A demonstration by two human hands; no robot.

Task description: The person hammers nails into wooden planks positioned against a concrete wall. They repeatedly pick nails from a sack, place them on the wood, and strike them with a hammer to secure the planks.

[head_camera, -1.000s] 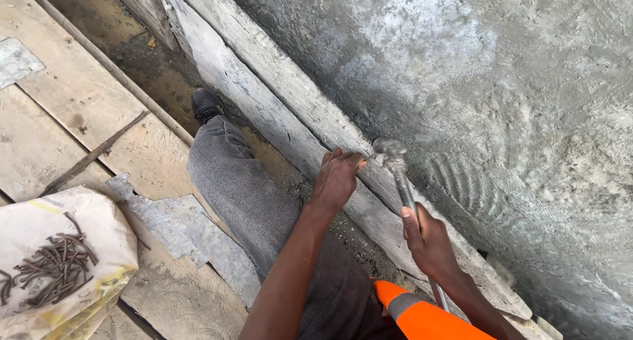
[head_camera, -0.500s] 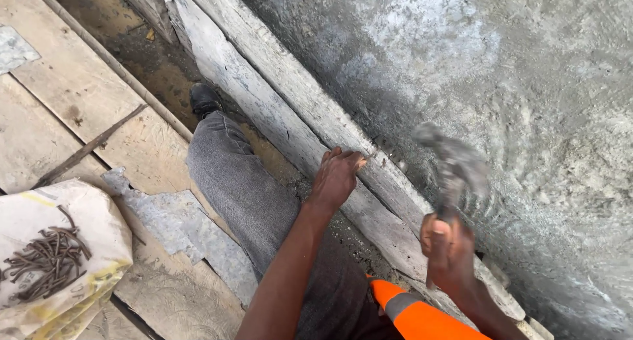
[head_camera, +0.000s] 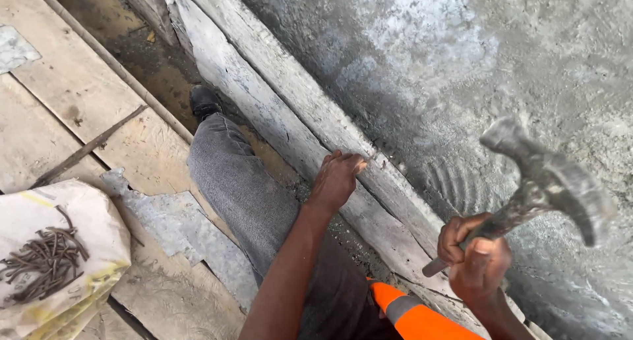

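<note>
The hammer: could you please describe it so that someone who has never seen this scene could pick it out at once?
Start at the grey concrete wall on the right, with weathered wooden planks along its base. In front of the wall, at the lower right, the right hand grips a raised hammer. It is the only tool in hand, grey metal with a curved claw head.

- A building site, outdoors by the look of the light
- Rough grey concrete wall (head_camera: pixel 501 83) with weathered formwork boards (head_camera: pixel 297 116) along its foot
- Worn plank decking (head_camera: pixel 72 109)
- Rusty nails (head_camera: pixel 43 257) heaped on a sack (head_camera: pixel 99 228)
- Orange reflective clothing (head_camera: pixel 412 313)
</note>
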